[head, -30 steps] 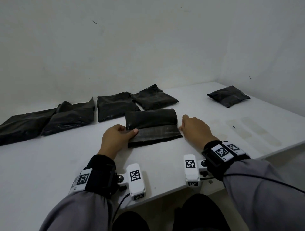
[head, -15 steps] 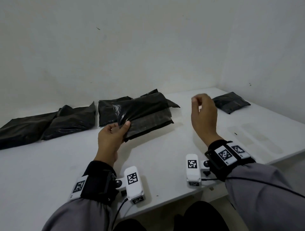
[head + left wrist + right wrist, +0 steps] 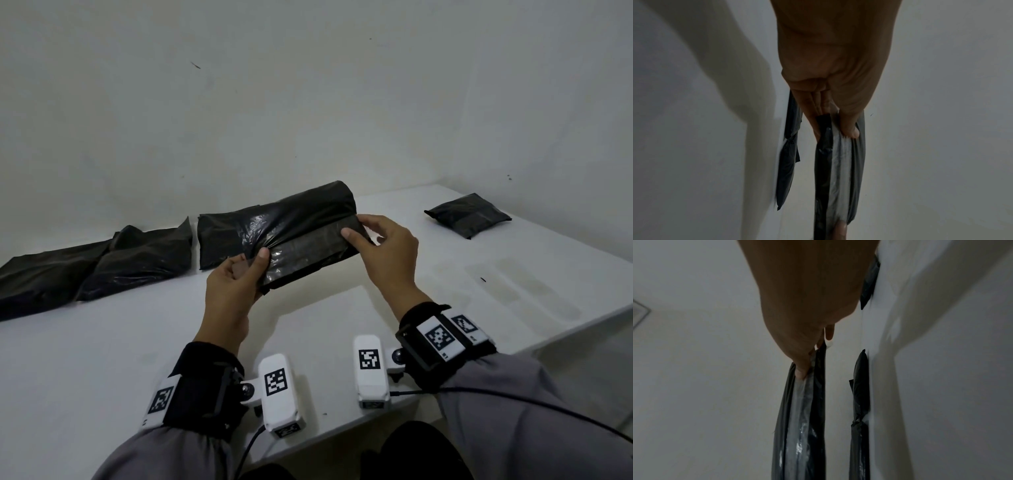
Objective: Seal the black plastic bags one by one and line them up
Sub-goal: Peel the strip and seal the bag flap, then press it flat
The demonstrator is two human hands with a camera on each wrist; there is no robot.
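holding one black bag (image 3: 294,236) clear of the white table (image 3: 85,370), we pinch its left end with our left hand (image 3: 233,291) and its right end with our right hand (image 3: 383,253); thumbs lie on the folded flap, fingers behind. head view: behind it a row of bags (image 3: 102,263) lies along the far side of the table, while a single bag (image 3: 467,215) sits well apart at the far right. we judge the row to be finished work, the held bag to be mid-seal or just sealed, and the lone bag probably still to do, though its flap state cannot be told.

left wrist view: our left hand (image 3: 830,81) grips the bag (image 3: 838,162) edge-on, thumb pressed into the glossy flap, with part of the row (image 3: 787,162) beyond.

right wrist view: our right hand (image 3: 803,313) pinches the bag (image 3: 801,418) likewise; the row (image 3: 860,394) lies beside it, not touching.
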